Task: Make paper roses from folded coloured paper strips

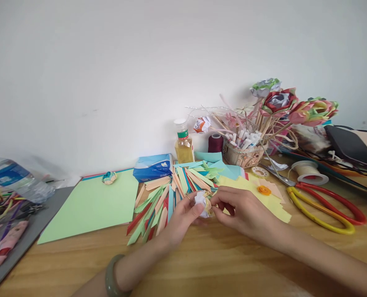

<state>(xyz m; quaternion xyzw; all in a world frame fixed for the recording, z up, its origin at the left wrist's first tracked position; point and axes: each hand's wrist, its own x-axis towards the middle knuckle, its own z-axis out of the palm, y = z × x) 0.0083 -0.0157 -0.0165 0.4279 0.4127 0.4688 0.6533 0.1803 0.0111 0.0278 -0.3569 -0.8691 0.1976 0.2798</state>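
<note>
Between my two hands, above the front of the table, is a small white and yellow paper flower (203,203). My left hand (188,212) grips it from the left, thumb across its front; a bracelet circles that wrist. From the right, my right hand (233,204) pinches at the flower's yellow edge with thumb and forefinger. Its other fingers are curled, and my fingertips partly hide the flower. Just behind my left hand lies a heap of folded coloured paper strips (158,206). Yellow paper sheets (276,208) with an orange paper rosette (264,190) lie beyond my right hand.
Scissors (325,206) with red and yellow handles and a thread spool (310,172) lie right. Behind stand a basket (245,156) with paper flowers (279,101), a bottle (184,144) and a tissue pack (152,167). Green paper (93,206) and a water bottle (16,177) are left.
</note>
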